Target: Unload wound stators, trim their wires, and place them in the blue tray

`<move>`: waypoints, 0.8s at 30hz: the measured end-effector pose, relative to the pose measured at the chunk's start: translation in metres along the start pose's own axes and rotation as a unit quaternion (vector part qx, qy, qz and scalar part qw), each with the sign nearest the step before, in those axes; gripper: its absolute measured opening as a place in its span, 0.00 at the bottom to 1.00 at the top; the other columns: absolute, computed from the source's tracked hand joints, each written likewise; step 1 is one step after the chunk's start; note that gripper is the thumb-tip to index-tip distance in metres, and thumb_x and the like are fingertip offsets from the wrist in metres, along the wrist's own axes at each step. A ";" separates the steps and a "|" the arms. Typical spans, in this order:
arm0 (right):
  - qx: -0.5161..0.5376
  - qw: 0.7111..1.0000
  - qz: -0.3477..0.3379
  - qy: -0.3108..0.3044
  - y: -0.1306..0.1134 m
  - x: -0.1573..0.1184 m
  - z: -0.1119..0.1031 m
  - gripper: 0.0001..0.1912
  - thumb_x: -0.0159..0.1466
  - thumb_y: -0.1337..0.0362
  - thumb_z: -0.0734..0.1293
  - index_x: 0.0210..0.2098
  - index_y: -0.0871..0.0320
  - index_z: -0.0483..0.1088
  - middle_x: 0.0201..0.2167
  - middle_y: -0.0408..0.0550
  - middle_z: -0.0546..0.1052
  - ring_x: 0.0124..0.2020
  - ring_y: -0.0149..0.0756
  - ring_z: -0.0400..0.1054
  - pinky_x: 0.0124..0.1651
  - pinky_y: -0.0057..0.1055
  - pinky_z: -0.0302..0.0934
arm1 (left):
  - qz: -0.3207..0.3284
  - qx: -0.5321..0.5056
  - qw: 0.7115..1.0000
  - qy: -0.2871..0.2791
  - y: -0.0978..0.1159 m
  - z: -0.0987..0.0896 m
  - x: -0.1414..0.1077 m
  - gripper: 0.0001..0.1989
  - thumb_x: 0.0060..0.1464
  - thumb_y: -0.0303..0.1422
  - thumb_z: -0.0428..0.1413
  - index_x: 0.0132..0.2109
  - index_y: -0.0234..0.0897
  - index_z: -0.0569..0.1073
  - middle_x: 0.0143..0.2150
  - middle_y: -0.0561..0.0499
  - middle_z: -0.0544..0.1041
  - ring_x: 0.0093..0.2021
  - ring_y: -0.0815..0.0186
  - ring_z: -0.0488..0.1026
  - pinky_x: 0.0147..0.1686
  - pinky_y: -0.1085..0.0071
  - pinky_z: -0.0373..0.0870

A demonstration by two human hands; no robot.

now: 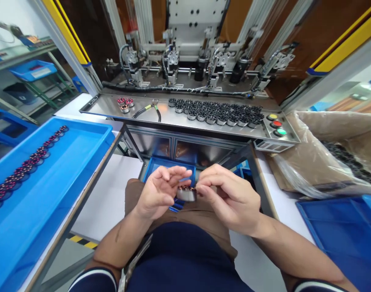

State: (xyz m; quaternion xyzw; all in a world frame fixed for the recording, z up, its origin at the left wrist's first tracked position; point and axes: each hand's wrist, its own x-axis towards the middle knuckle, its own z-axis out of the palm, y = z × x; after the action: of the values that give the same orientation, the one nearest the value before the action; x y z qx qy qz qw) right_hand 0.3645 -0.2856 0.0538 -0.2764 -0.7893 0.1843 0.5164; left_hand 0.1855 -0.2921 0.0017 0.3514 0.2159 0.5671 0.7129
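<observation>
A small round motor stator (187, 195), with a grey metal side and copper windings on top, is up in front of my body between both hands. My right hand (229, 198) is closed, its thumb and fingertips pinched at the stator's right edge. My left hand (161, 191) curves around the left and far side with fingers spread and thumb apart from the metal. Whether some left fingertips touch the stator from behind is hidden.
Ahead, a metal machine shelf (112, 111) bears several black-topped stators (211, 117), wound stators (124, 106), cutting pliers (155, 107) and push buttons (276, 123). A blue tray (72, 154) with wound stators stands left. A plastic-lined carton (319, 162) and blue bin (340, 231) stand right.
</observation>
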 end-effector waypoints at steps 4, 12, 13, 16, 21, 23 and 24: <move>0.022 0.997 -0.052 -0.060 -0.001 0.008 -0.008 0.07 0.63 0.77 0.67 0.35 0.59 0.73 0.28 0.48 0.78 0.30 0.32 0.75 0.31 0.26 0.72 | -0.181 0.019 0.975 -0.129 0.001 -0.004 0.012 0.33 0.48 0.62 0.60 0.39 0.33 0.76 0.32 0.44 0.82 0.33 0.60 0.81 0.33 0.69 0.76; -0.044 0.998 -0.014 -0.033 -0.009 0.009 -0.012 0.09 0.63 0.77 0.67 0.35 0.57 0.74 0.27 0.46 0.78 0.29 0.32 0.74 0.31 0.27 0.71 | -0.072 0.046 0.992 -0.090 0.008 0.006 -0.001 0.18 0.55 0.40 0.65 0.49 0.39 0.73 0.40 0.47 0.83 0.33 0.64 0.82 0.29 0.74 0.77; -0.047 0.999 0.004 -0.020 -0.009 0.009 -0.010 0.09 0.63 0.77 0.67 0.34 0.57 0.74 0.27 0.46 0.78 0.29 0.32 0.74 0.30 0.27 0.71 | -0.027 0.055 0.996 -0.064 0.009 0.009 -0.004 0.17 0.54 0.37 0.67 0.49 0.41 0.73 0.45 0.48 0.82 0.37 0.64 0.83 0.33 0.73 0.79; -0.018 0.999 0.044 0.013 -0.006 0.009 -0.004 0.08 0.65 0.75 0.67 0.31 0.58 0.73 0.26 0.45 0.77 0.28 0.31 0.73 0.31 0.27 0.70 | 0.068 0.053 0.996 -0.012 0.009 0.012 -0.006 0.17 0.46 0.33 0.71 0.43 0.44 0.75 0.48 0.52 0.81 0.48 0.61 0.81 0.47 0.68 0.79; 0.101 0.995 0.013 -0.020 0.006 0.011 -0.002 0.07 0.67 0.72 0.67 0.32 0.59 0.71 0.26 0.45 0.75 0.29 0.31 0.72 0.32 0.28 0.69 | -0.075 0.041 0.996 -0.033 0.013 0.005 0.006 0.22 0.52 0.53 0.63 0.43 0.40 0.78 0.39 0.48 0.84 0.45 0.57 0.82 0.44 0.65 0.79; 0.116 0.993 -0.008 -0.026 0.009 0.011 -0.004 0.06 0.68 0.71 0.67 0.33 0.59 0.72 0.27 0.45 0.75 0.30 0.30 0.72 0.32 0.27 0.69 | -0.219 0.051 0.968 -0.113 0.014 0.001 0.010 0.32 0.54 0.61 0.55 0.39 0.33 0.78 0.33 0.42 0.83 0.36 0.54 0.83 0.33 0.64 0.79; 0.114 0.993 -0.014 -0.026 0.010 0.010 -0.005 0.06 0.68 0.72 0.67 0.33 0.59 0.72 0.27 0.45 0.75 0.30 0.30 0.72 0.33 0.27 0.69 | -0.267 0.049 0.951 -0.149 0.015 0.000 0.011 0.34 0.55 0.62 0.53 0.38 0.31 0.78 0.30 0.40 0.83 0.32 0.53 0.82 0.29 0.64 0.78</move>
State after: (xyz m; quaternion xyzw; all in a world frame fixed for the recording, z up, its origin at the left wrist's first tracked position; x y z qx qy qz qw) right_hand 0.3687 -0.2714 0.0576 -0.1996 -0.7802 0.2728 0.5263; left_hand 0.1791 -0.2797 0.0142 0.3961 0.2202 0.2860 0.8443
